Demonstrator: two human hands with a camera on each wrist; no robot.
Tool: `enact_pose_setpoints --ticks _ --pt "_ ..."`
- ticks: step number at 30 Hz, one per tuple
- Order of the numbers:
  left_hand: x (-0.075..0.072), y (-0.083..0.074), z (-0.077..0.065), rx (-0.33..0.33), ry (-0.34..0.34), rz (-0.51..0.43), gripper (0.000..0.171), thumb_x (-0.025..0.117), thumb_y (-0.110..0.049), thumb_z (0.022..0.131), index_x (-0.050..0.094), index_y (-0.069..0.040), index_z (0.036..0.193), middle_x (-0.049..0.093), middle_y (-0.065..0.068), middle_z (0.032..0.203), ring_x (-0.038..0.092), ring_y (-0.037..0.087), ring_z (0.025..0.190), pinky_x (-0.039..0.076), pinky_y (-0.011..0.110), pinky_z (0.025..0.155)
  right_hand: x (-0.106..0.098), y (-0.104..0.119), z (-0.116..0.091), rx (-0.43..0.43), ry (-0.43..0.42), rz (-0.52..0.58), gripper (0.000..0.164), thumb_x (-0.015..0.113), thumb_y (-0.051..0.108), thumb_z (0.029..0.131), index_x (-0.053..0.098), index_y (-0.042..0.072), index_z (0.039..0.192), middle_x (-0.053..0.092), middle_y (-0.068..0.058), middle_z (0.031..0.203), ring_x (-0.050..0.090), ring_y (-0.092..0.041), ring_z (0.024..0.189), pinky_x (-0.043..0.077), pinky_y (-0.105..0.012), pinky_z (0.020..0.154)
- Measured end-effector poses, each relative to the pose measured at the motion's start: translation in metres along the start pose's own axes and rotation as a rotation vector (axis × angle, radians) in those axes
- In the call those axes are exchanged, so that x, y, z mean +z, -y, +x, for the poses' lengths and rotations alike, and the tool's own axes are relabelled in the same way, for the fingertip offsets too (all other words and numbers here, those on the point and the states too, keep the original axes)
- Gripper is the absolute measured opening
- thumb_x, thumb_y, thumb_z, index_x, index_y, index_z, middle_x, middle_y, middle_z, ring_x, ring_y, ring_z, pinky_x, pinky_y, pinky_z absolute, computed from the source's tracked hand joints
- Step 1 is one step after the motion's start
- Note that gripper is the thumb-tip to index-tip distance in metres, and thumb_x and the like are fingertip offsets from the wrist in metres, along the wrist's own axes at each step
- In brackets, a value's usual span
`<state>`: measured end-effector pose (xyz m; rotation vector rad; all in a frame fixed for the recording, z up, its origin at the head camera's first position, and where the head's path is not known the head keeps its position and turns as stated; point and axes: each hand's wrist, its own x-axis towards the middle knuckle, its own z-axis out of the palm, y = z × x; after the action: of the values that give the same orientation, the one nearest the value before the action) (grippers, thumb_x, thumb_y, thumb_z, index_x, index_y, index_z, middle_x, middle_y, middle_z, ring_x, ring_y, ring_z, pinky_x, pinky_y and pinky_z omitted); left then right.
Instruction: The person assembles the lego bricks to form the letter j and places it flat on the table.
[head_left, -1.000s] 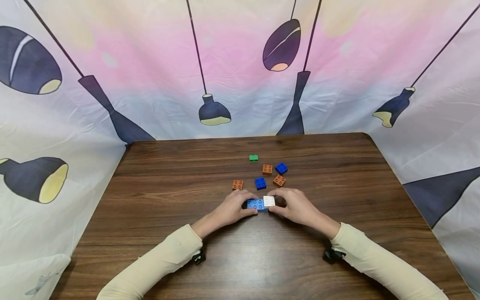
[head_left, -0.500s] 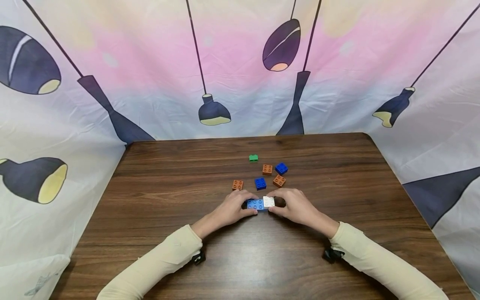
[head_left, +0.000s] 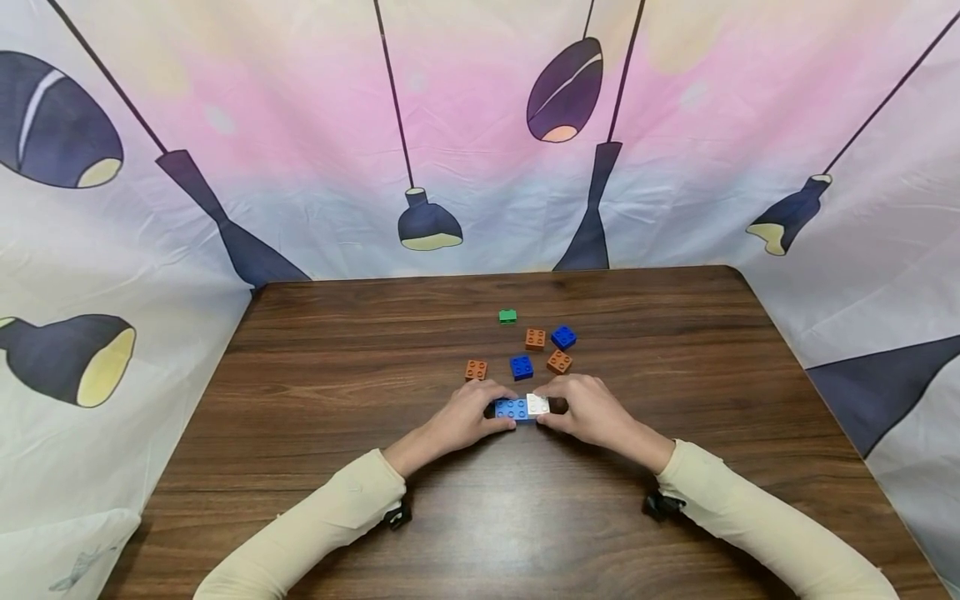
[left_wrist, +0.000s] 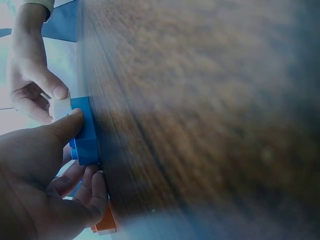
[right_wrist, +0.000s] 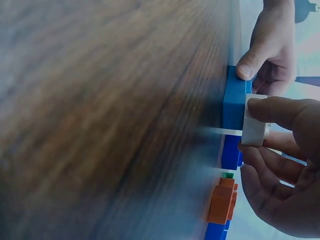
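Observation:
A light blue building brick (head_left: 511,409) lies on the table with its studs up, and a white brick (head_left: 537,404) sits over its right end. My left hand (head_left: 468,414) grips the blue brick's left part, thumb on the near side and fingers behind. The right hand (head_left: 588,408) pinches the white brick between thumb and fingers. As the right wrist view shows, the white brick (right_wrist: 254,132) projects past the end of the blue brick (right_wrist: 234,100). Seen from the left wrist, the thumb presses the blue brick's (left_wrist: 87,140) side.
Beyond the hands lie loose bricks: a green one (head_left: 507,317), dark blue ones (head_left: 521,367) and orange ones (head_left: 558,361). One orange brick (head_left: 476,370) is close behind the left fingers. The wooden table (head_left: 360,325) ends at a patterned cloth (head_left: 322,208) at the back.
The white brick sits very slightly lower over the blue brick, and the right hand and wrist have shifted a little to the left. The left hand stays in place.

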<state>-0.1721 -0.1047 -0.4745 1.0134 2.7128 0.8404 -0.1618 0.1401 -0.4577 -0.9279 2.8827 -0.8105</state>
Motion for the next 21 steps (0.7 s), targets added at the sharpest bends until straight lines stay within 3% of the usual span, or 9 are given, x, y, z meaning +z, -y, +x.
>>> enact_pose_setpoints --ticks 4,8,15,21 --pt "0.001 0.000 0.001 0.007 -0.005 0.002 0.037 0.077 -0.028 0.094 0.070 -0.009 0.124 0.070 0.008 0.121 0.063 0.025 0.114 0.045 0.049 0.102 0.000 -0.001 0.000 0.015 0.000 0.004 0.033 0.084 0.024 0.086 0.078 0.011 0.116 0.076 -0.004 0.110 0.065 -0.013 0.083 0.050 -0.031 0.067" --pt "0.001 0.001 0.001 0.008 -0.009 0.004 0.037 0.077 -0.028 0.093 0.070 -0.009 0.124 0.071 0.008 0.119 0.063 0.025 0.113 0.045 0.049 0.101 0.000 -0.002 0.002 0.043 0.020 0.020 0.034 0.085 0.025 0.086 0.077 0.012 0.116 0.074 0.000 0.103 0.053 -0.007 0.070 0.043 -0.026 0.059" --pt "0.000 0.001 0.000 -0.010 0.003 0.003 0.037 0.077 -0.029 0.094 0.070 -0.010 0.124 0.070 0.007 0.120 0.063 0.025 0.114 0.045 0.050 0.101 -0.002 -0.003 0.006 0.041 0.084 0.042 0.053 0.086 0.037 0.084 0.069 0.013 0.129 0.071 0.001 0.110 0.058 -0.009 0.081 0.047 -0.027 0.068" --pt "-0.001 0.000 0.001 -0.017 0.010 -0.003 0.037 0.077 -0.029 0.094 0.069 -0.010 0.125 0.070 0.008 0.121 0.062 0.026 0.114 0.045 0.051 0.101 0.002 -0.003 0.011 0.037 0.098 0.093 0.055 0.087 0.038 0.083 0.070 0.011 0.128 0.072 -0.002 0.114 0.062 -0.008 0.084 0.050 -0.026 0.067"
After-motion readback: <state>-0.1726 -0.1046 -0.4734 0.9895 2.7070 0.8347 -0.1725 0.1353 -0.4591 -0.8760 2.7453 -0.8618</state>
